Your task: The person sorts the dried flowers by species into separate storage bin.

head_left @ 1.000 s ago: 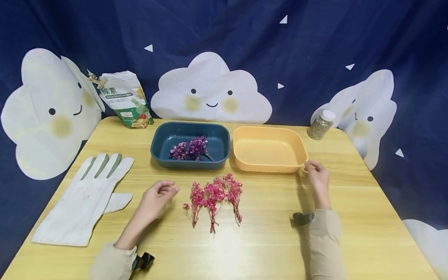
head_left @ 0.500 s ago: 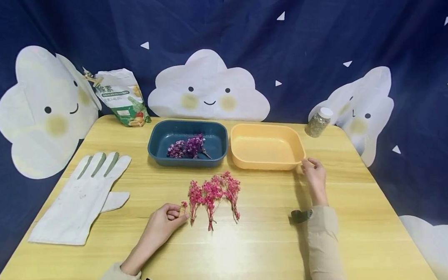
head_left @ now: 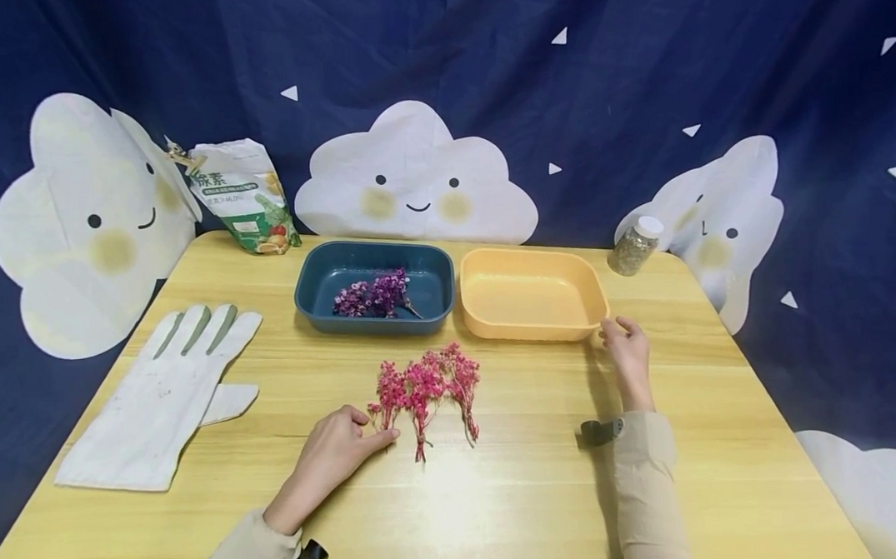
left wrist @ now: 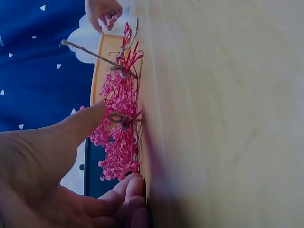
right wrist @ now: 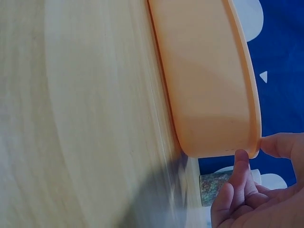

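Three bunches of pink dried flowers (head_left: pixel 426 385) lie side by side on the table, their stems tied with twine (left wrist: pixel 90 52). My left hand (head_left: pixel 331 447) is at the left bunch (head_left: pixel 389 384). In the left wrist view its thumb (left wrist: pixel 85 122) and curled fingers (left wrist: pixel 128 192) stand apart on either side of the flowers, not pinching them. My right hand (head_left: pixel 627 359) pinches the near right corner of the orange plastic tub (head_left: pixel 529 329), thumb on the rim and a fingertip below it. A dark blue tub (head_left: pixel 375 324) beside it holds purple dried flowers (head_left: pixel 387 290).
A white work glove (head_left: pixel 153 405) with green strips lies at the left of the wooden table (head_left: pixel 532 493). At the back left stands a fertilizer bag (head_left: pixel 245 201) with a clip. A white-lidded jar (head_left: pixel 634 248) stands at the back right, before the blue curtain (head_left: pixel 482 36).
My left hand has moved right and toward me, down to the stems of the left pink bunch. The right hand keeps its hold on the orange tub. The head view has shifted slightly.
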The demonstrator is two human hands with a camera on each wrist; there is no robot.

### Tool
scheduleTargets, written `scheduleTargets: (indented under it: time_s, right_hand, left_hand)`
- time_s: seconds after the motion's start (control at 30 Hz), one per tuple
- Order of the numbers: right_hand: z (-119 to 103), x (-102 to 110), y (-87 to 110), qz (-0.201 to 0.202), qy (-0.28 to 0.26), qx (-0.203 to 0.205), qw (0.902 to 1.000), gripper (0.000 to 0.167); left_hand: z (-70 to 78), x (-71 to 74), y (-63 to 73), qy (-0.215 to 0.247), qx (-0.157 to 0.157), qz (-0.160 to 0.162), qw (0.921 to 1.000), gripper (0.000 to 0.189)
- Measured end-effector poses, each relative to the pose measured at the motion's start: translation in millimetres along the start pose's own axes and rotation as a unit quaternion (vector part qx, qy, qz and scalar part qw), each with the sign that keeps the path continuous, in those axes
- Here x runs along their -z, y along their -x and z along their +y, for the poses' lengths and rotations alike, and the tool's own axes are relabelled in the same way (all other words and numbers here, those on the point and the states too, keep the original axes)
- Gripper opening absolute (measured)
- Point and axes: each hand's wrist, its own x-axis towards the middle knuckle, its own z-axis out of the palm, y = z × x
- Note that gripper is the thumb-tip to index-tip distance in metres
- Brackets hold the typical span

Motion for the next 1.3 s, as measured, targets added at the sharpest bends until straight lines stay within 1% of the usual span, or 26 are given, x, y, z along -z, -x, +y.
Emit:
scheduleTargets:
  time_s: [0.13,0.3,0.43,0.53,0.67,0.8,0.9,0.97,1.13,1.3]
  right_hand:
    - [1.3,0.3,0.7,-0.007,0.001,-0.003,1.0000,0.058]
    - [2.2,1.8,1.7,-0.021,0.004,-0.004,0.9998,0.060]
    - [2.2,1.9,2.6,-0.025,0.006,-0.002,0.9997,0.060]
    - [2.0,1.6,3.1,-0.027,0.011,-0.001,0.9996,0.061]
    - [1.9,1.6,3.9,-0.031,0.021,0.001,0.9993,0.061]
    - [1.8,-0.3,3.4,-0.015,0.010,0.000,0.9998,0.057]
    - [0.9,-2.0,1.5,0.007,0.001,-0.002,1.0000,0.054]
    - [1.4,-2.8,0.8,0.015,-0.002,-0.006,0.9999,0.053]
    - [2.8,-2.6,0.7,0.012,-0.003,-0.008,0.9999,0.050]
    - [4.2,-2.3,1.3,0.002,-0.005,-0.003,1.0000,0.052]
  left_hand:
    - [0.8,-1.7,-1.2,-0.009,-0.008,0.001,0.9999,0.056]
    - [-0.5,-2.4,-1.8,-0.013,-0.020,0.003,0.9997,0.043]
    - [-3.9,-0.7,-2.1,-0.003,-0.027,0.005,0.9996,0.032]
    - [-6.3,0.4,-2.9,0.015,-0.027,0.008,0.9995,0.025]
    - [-7.6,0.4,-3.6,0.029,-0.023,0.009,0.9993,0.024]
    - [-8.6,-1.4,-2.9,0.019,-0.028,0.012,0.9994,0.023]
    - [-8.9,-2.5,-3.7,0.016,-0.037,0.025,0.9989,0.015]
    - [-8.9,-2.5,-3.1,0.023,-0.034,0.031,0.9987,0.011]
    - [-7.7,0.0,-1.5,0.048,-0.024,0.030,0.9981,0.009]
    - [-6.4,3.1,-0.2,0.058,-0.019,0.031,0.9976,0.010]
